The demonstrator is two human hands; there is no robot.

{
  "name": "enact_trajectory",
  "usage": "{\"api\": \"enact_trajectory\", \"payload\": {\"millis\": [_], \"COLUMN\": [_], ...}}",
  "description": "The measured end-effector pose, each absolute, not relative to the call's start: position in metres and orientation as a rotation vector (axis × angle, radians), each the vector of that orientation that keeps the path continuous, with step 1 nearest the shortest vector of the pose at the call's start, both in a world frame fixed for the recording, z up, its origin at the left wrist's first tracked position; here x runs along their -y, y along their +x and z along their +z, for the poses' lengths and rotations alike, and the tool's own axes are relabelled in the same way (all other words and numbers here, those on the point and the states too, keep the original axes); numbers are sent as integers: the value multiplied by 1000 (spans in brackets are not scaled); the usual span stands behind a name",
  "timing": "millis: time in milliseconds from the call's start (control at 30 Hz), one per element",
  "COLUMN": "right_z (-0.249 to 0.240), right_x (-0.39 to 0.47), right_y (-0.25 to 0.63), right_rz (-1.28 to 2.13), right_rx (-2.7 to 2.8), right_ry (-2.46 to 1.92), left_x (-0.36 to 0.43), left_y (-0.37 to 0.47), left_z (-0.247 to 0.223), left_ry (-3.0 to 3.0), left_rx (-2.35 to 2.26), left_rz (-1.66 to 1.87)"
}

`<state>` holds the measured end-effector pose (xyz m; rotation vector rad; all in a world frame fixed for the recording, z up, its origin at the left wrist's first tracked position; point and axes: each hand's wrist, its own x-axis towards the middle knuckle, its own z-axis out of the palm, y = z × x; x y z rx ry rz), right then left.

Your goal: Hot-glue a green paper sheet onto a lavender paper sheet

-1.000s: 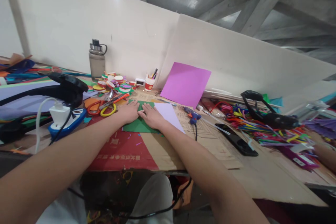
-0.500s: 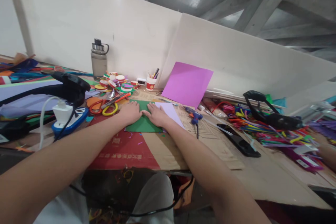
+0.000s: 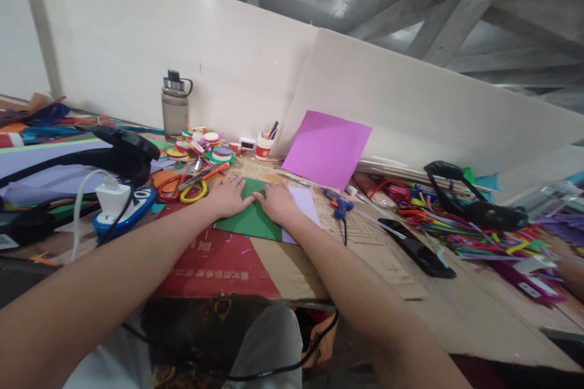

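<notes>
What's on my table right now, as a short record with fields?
left hand: spread flat on green sheet
right hand: flat on the same green sheet, thumb tip close to that of the left hand
beside the green sheet: lavender sheet, partly covered by the right arm
leaning at the back: purple sheet
to the right: blue glue gun, black phone
behind, left: water bottle

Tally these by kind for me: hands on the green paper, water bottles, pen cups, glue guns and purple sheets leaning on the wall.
Left hand and right hand: 2
Water bottle: 1
Pen cup: 1
Glue gun: 1
Leaning purple sheet: 1
Total: 6
</notes>
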<state>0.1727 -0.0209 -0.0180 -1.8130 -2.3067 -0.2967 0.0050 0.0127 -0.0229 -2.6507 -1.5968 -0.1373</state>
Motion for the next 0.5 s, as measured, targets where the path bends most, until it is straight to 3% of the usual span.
{"api": "enact_trajectory", "payload": {"millis": [267,500], "right_z": [-26,-25], "right_x": [17,16], "right_y": [179,179], "right_rz": [53,83], "right_rx": [2354,2348], "right_ry": [-1813,-1808], "left_x": [-7,-12], "left_y": [6,5], "left_z": [-14,-17], "left_ry": [-2621,-2662], "left_rx": [1530,1551], "left_rz": [-207,-151]}}
